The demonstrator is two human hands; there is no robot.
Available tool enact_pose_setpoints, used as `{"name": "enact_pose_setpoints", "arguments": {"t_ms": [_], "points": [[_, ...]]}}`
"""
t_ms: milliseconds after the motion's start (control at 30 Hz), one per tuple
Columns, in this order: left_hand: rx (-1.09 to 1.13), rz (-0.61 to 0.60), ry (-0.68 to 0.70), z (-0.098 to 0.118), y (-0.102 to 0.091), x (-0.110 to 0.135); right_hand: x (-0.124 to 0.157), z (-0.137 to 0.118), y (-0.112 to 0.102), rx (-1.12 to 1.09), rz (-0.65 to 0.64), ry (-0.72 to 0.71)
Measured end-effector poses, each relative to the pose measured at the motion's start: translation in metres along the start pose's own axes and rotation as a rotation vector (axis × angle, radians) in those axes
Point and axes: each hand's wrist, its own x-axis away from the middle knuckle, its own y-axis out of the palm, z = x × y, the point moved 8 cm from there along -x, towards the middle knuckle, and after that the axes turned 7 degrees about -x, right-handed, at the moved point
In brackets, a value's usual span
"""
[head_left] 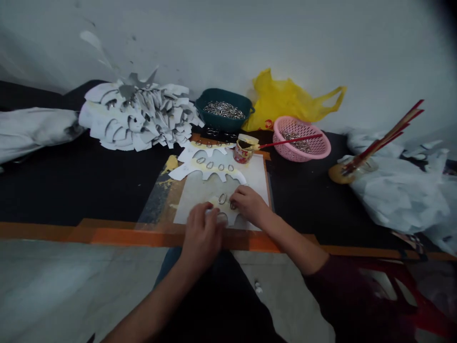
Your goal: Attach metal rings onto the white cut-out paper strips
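Observation:
My left hand [203, 232] rests with curled fingers on the near edge of a white cut-out sheet [228, 215], pressing it down; what its fingertips grip is hidden. My right hand [249, 204] sits beside it, fingers bent and pinched at a small metal ring [233, 206] on the sheet. Another metal ring [222, 198] lies between the hands. Farther back, a wavy white cut-out [209, 166] carries several rings stuck in yellow glue. All of this lies on a pale work board [257, 178].
A glue pot [243, 151] with a red stick stands behind the board. A pink basket [302, 138] and a dark green tub [224, 110] hold metal rings. A pile of finished white pieces [137, 116] lies back left; a yellow bag [285, 97] and red sticks [385, 136] are to the right.

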Motion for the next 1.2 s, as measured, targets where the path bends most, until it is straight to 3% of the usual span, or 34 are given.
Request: {"name": "enact_pose_setpoints", "arguments": {"t_ms": [100,233,400,500,667,800,867,967,1033,1067,1200], "points": [[-0.129,-0.042,-0.115,-0.027,0.004,-0.013,0.007,-0.003,-0.002,0.025,0.058,0.003],[-0.115,-0.104,-0.071,-0.031,0.016,-0.025,0.001,0.001,-0.016,-0.031,0.175,0.103],[-0.054,-0.041,-0.095,-0.027,0.012,-0.024,-0.028,-0.001,-0.005,-0.128,-0.033,0.131],[0.004,-0.031,-0.076,-0.025,0.013,-0.022,-0.040,-0.004,-0.006,-0.194,-0.101,0.065],[0.048,-0.076,-0.118,-0.030,0.020,-0.019,-0.035,-0.005,-0.006,-0.408,-0.168,-0.019],[0.064,-0.084,-0.141,-0.032,0.024,-0.018,-0.024,0.019,0.007,-0.948,-0.068,0.236],[0.061,-0.080,-0.152,-0.033,0.024,-0.018,-0.023,0.032,0.009,-1.102,0.063,0.350],[0.050,-0.089,-0.166,-0.034,0.024,-0.018,-0.023,0.053,-0.010,-1.202,0.392,0.431],[0.056,-0.098,-0.174,-0.034,0.025,-0.018,-0.023,0.057,-0.026,-1.201,0.497,0.428],[0.067,-0.100,-0.181,-0.035,0.025,-0.018,-0.024,0.056,-0.032,-1.189,0.497,0.417],[0.134,-0.111,-0.234,-0.039,0.024,-0.021,-0.024,0.036,-0.026,-1.017,0.191,0.415]]}}
